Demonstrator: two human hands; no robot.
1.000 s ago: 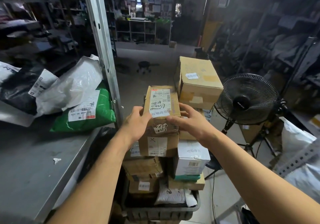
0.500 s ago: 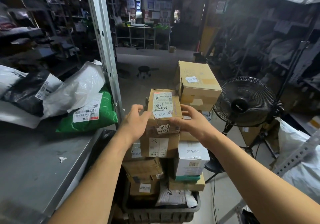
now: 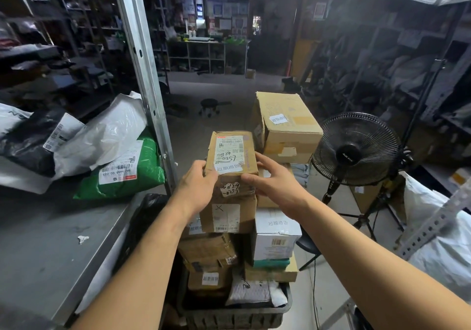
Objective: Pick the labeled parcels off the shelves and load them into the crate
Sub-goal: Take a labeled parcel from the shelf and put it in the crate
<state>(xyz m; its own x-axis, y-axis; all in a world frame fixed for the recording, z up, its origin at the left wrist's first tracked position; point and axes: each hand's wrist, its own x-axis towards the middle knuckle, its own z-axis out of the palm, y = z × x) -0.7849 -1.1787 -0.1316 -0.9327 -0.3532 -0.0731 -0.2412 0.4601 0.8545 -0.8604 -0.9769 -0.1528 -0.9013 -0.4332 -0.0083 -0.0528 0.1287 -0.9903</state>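
Observation:
A small brown cardboard parcel (image 3: pixel 233 155) with a white handwritten label sits on top of a tall stack of boxes in a dark plastic crate (image 3: pixel 234 315). My left hand (image 3: pixel 197 185) grips its left near corner. My right hand (image 3: pixel 274 180) holds its right side with fingers spread along the edge. Under it are another brown box (image 3: pixel 228 213), a white box (image 3: pixel 276 235) and more parcels. A bigger carton (image 3: pixel 286 126) tops the stack's far right. On the shelf (image 3: pixel 38 240) to the left lie a green bag (image 3: pixel 130 169), a white bag (image 3: pixel 102 136) and a black bag (image 3: pixel 28 138).
A metal shelf upright (image 3: pixel 142 69) rises just left of the crate. A black standing fan (image 3: pixel 355 151) on a tripod is close to the right. White sacks (image 3: pixel 443 243) and an angled metal strut fill the right edge. An aisle with a small stool (image 3: pixel 210 105) runs ahead.
The small parcel stays on the stack between both hands. My view has tipped slightly upward and my hands have shifted only a little on the box.

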